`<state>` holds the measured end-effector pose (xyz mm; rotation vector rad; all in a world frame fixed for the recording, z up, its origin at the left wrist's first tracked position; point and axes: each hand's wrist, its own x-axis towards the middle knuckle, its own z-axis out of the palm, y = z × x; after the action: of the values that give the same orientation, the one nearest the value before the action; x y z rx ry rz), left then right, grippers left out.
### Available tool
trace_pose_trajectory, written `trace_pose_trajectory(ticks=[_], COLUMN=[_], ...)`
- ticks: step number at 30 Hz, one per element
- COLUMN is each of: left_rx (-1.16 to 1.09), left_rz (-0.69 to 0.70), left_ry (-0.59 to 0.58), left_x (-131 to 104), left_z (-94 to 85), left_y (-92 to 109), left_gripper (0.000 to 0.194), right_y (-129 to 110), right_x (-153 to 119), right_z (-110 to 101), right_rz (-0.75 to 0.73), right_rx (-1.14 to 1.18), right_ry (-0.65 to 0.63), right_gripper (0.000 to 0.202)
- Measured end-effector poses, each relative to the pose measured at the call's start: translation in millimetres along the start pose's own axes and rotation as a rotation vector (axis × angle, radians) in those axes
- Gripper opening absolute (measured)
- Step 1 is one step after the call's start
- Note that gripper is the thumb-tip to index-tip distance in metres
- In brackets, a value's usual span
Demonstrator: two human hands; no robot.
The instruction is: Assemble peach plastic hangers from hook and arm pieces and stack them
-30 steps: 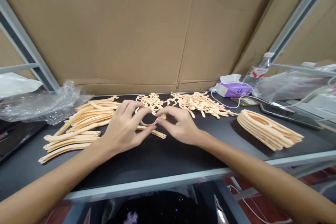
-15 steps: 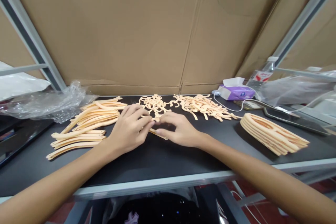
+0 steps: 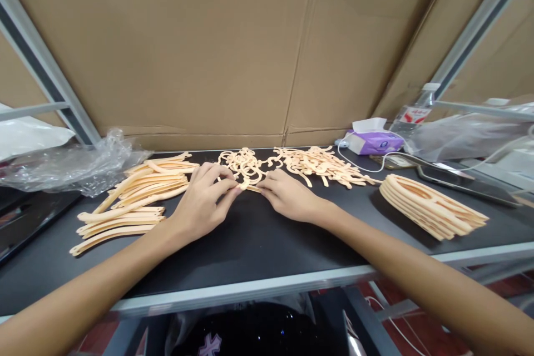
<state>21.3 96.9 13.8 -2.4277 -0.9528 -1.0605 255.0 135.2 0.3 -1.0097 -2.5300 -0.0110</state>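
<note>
Between my two hands, just in front of the loose pieces, is a small peach-coloured strip (image 3: 252,188), mostly covered by my fingers. My left hand (image 3: 206,194) pinches its left end between thumb and forefinger. At the right end my right hand (image 3: 290,194) is closed, thumb and fingertips pressed on it. Behind the hands lies a heap of small curved peach pieces (image 3: 242,161). Beside that, to the right, a pile of short, hooked peach strips (image 3: 323,166) spreads out. Left of my left hand are stacked long, slightly bent peach strips (image 3: 142,192).
A stack of joined peach frames (image 3: 429,206) stands on the dark table (image 3: 258,250) at right. Beyond it are a purple tissue pack (image 3: 373,143), a bottle (image 3: 417,111), a white cable and a flat dark device (image 3: 467,183). Crumpled clear plastic (image 3: 92,164) lies at left.
My right hand has closed its fingers and turned toward the strip's end. The strip has swung up from below my fingers to lie between both hands. The view has shifted slightly.
</note>
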Motion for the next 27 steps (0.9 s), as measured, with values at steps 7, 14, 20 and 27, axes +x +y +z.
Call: trace_pose_trajectory(ticks=[7,14,20,27], left_rx=[-0.052,-0.053,-0.057,-0.088], left_rz=[0.047,0.056,0.057,0.152], left_ry=[-0.032,-0.102,0.007,0.055], left_x=[1,1,2,0], left_z=[-0.4,-0.5,-0.7,1.3], left_y=[1,4,2,0], left_gripper=[0.015,0.020,0.020,0.016], right_y=[5,-3,-4,8], right_x=[0,0,1,3], right_z=[0,-5,-7,2], right_rz=[0.025,0.023,0.054,0.160], right_rx=[-0.022,0.075,0.155,0.113], right_ry=[0.024,0.012,-0.021,0.082], right_gripper=[0.024,0.019,0.014,0.016])
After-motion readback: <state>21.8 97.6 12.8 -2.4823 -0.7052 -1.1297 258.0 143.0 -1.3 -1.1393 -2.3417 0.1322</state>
